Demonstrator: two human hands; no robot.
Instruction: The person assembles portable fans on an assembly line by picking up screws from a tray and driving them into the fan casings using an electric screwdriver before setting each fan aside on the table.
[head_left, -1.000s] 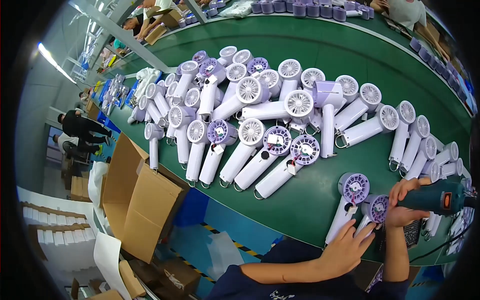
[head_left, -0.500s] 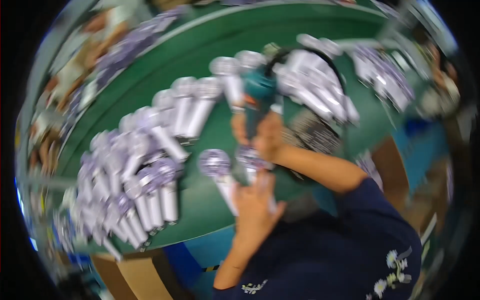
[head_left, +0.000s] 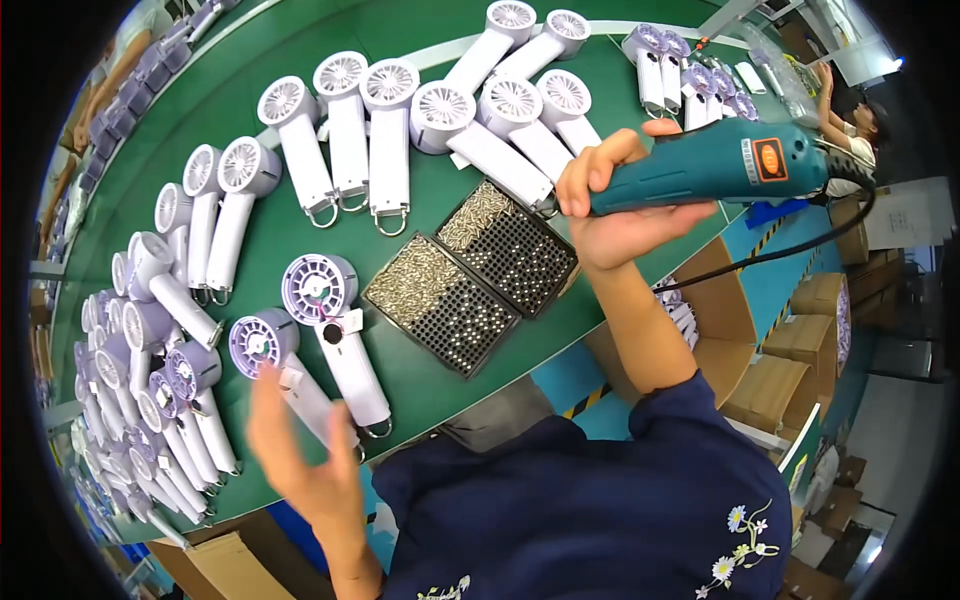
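Observation:
My right hand is wrapped round a teal electric screwdriver, raised above the green table and lying nearly level, its cord trailing to the right. My left hand hovers blurred over the table's near edge, thumb and fingers apart, with nothing in it. Just beyond its fingers lies a white handheld fan with its purple inner ring exposed. Beside that, a second handheld fan lies with its head uncovered. Two black screw trays sit between the hands, each part heaped with small screws and part dotted with them in holes.
Many handheld fans crowd the table's left side. More covered fans lie across the middle and far side. A few purple-headed fans rest at the far right. Cardboard boxes stand right of the table; another person is beyond.
The screwdriver has gone from pointing down over a fan to being held up at the right. My left hand has come off the fans and moved left. The view has shifted.

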